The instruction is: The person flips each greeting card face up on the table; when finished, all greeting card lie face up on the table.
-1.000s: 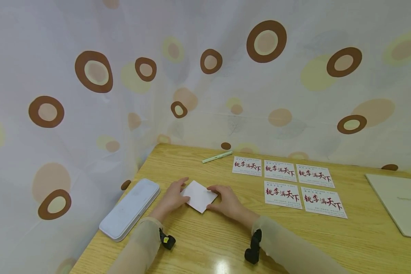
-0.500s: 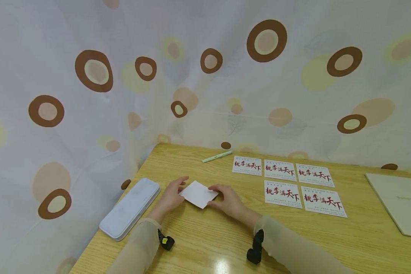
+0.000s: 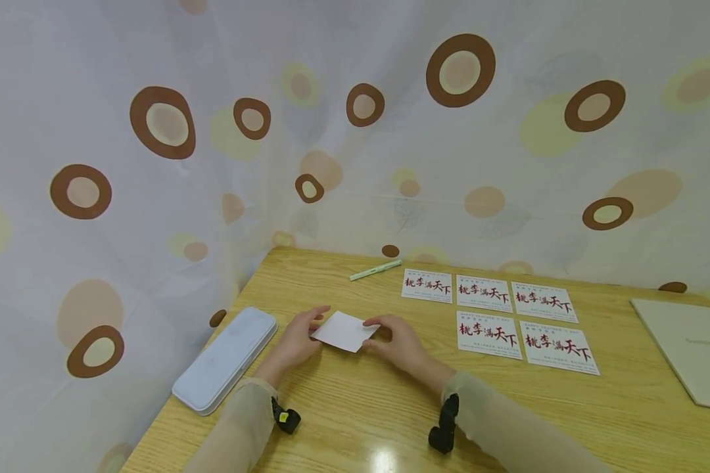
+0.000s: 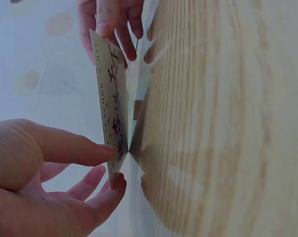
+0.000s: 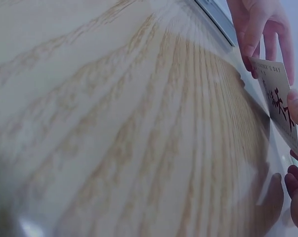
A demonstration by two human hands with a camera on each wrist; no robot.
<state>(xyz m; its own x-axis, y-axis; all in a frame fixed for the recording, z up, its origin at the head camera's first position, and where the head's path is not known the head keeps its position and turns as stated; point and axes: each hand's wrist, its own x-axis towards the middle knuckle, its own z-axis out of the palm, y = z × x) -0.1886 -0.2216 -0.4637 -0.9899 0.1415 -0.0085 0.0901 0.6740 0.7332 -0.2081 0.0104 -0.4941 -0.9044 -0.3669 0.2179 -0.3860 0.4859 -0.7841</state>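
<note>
In the head view a small card (image 3: 344, 331) shows its blank white side, held between both hands close over the wooden table. My left hand (image 3: 294, 339) pinches its left end. At the right end, thumb and fingers of my right hand (image 3: 398, 343) grip it. From the left wrist, the card's printed face (image 4: 110, 94) shows, with dark brush characters and the words "TEACHER'S DAY". There the left thumb lies on that face, with another fingertip at the corner. In the right wrist view the card (image 5: 276, 91) spans between the two hands.
Several matching cards with red characters (image 3: 490, 333) lie in two rows on the table (image 3: 355, 407) to the right. A light green pen (image 3: 375, 270) rests behind the hands. A pale case (image 3: 225, 359) lies at left, a cream flat box (image 3: 689, 348) at far right.
The card has turned a little and its near corner has swung up and away from me. My right hand has shifted slightly right; the left hand stays almost in place.
</note>
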